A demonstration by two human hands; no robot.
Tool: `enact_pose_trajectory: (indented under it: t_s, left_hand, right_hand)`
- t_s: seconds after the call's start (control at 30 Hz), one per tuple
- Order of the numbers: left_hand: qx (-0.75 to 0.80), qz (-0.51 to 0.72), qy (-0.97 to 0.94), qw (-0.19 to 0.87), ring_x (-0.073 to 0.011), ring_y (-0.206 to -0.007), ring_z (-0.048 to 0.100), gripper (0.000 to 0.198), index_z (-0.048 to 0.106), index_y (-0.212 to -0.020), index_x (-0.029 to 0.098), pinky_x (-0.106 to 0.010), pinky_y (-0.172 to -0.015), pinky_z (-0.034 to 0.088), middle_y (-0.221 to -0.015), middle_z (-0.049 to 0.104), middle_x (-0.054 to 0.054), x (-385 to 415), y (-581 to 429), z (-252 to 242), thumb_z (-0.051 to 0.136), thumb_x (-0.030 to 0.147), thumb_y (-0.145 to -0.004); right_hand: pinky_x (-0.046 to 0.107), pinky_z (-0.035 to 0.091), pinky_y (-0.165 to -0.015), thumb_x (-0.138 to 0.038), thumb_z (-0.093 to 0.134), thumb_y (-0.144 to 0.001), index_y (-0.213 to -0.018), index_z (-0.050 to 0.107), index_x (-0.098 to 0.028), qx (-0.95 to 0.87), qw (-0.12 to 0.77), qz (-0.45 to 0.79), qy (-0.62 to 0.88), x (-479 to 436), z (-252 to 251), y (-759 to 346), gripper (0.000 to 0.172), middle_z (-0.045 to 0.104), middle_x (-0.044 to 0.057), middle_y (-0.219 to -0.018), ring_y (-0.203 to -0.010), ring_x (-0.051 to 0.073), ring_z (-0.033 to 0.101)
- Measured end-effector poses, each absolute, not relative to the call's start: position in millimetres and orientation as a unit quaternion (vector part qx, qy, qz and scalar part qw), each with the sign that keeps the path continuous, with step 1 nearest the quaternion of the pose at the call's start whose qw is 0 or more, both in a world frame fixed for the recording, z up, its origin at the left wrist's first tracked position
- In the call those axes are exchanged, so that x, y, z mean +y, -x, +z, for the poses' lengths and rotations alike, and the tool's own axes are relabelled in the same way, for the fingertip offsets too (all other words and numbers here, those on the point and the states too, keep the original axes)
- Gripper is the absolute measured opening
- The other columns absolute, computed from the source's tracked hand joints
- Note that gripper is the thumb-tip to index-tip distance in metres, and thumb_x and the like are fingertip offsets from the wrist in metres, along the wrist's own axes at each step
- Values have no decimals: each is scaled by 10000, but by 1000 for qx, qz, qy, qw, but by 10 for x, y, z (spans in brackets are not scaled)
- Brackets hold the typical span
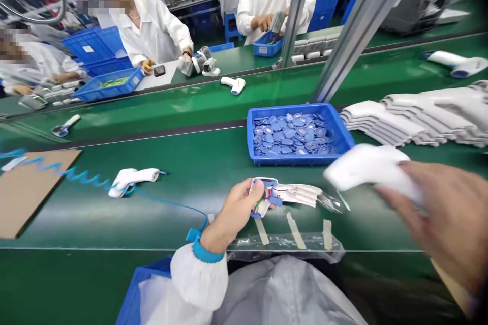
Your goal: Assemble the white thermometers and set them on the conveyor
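Observation:
My left hand (pixel 240 202) grips an opened infrared thermometer body (pixel 301 194) above the green bench, thumb on its head end. Wires, a green part and blue plastic show inside it, and a clear film strip (pixel 331 202) sticks out of its handle end. My right hand (pixel 434 213), blurred, holds a white plastic shell half (pixel 366 165) at the right, apart from the body. Behind both hands stands a blue tray (pixel 301 161) of small blue oval parts (pixel 285 131). A closed thermometer (pixel 131 180) lies on the bench to the left.
Stacked white shells (pixel 412 116) lie at the right. Tape strips (pixel 295 231) hang at the front edge. A coiled blue cord (pixel 76 175) runs from my wristband over the bench, near a cardboard sheet (pixel 34 195). Metal posts (pixel 343 35) rise beyond; co-workers sit across the belt (pixel 183 104).

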State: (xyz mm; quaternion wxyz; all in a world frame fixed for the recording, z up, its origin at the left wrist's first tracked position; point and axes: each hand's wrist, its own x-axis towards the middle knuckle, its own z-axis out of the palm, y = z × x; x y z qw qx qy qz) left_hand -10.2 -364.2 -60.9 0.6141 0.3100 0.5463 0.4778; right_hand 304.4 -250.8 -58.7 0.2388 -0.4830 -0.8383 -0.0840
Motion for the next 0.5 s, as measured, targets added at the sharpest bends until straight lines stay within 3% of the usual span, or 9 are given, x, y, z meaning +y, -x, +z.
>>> enact_pose_trajectory:
  t_s: [0.03, 0.1, 0.2, 0.33, 0.43, 0.5]
  left_hand:
    - [538, 484, -300, 622, -160, -739, 630, 595, 700, -1086, 98, -238, -641, 430, -890, 724, -106, -3644, 100, -621, 574, 655, -919]
    - [524, 497, -290, 628, -185, -825, 641, 615, 713, -1100, 111, -248, -683, 455, -954, 724, -109, -3652, 99, -644, 547, 676, -924]
    - [512, 509, -301, 623, -210, -919, 628, 638, 714, -1113, 112, -252, -710, 461, -1029, 711, -114, -3677, 116, -663, 572, 696, -897]
    - [500, 503, -341, 617, -194, -890, 615, 616, 674, -1174, 107, -255, -744, 457, -1025, 694, -99, -3723, 155, -655, 756, 593, -804]
    - [532, 480, -376, 588, -169, -828, 596, 489, 676, -1130, 105, -253, -707, 442, -964, 680, -79, -3751, 169, -647, 740, 500, -850]
    - [550, 464, -422, 552, -161, -829, 594, 410, 671, -1116, 121, -255, -710, 448, -980, 674, -72, -3769, 174, -641, 691, 466, -894]
  right_hand:
    - [524, 435, -866, -626, 427, -966, -1146, 630, -255, -871, 222, -95, 427, -2658, -527, -2849, 459, 711, 167, -1142, -1079, 386, 641]
    - [498, 436, -898, -464, 502, -1001, -1169, 612, -243, -909, 232, -118, 325, -2923, -438, -2447, 299, 736, 106, -1145, -1081, 336, 655]
    - [496, 401, -955, -308, 506, -1025, -1164, 602, -183, -926, 225, -128, 274, -3130, -404, -2001, 210, 734, 83, -1176, -1073, 284, 658]
    - [486, 371, -988, -302, 471, -1039, -1159, 605, -171, -934, 209, -111, 267, -3156, -476, -1805, 222, 727, 102, -1187, -1087, 272, 643]
    - [495, 405, -958, -425, 489, -1021, -1214, 597, -180, -933, 201, -44, 296, -3130, -557, -1819, 330, 731, 132, -1131, -1028, 295, 656]
    - [462, 474, -864, -494, 496, -1001, -1212, 604, -196, -923, 205, 68, 319, -3097, -590, -1850, 380, 738, 117, -1049, -916, 282, 678]
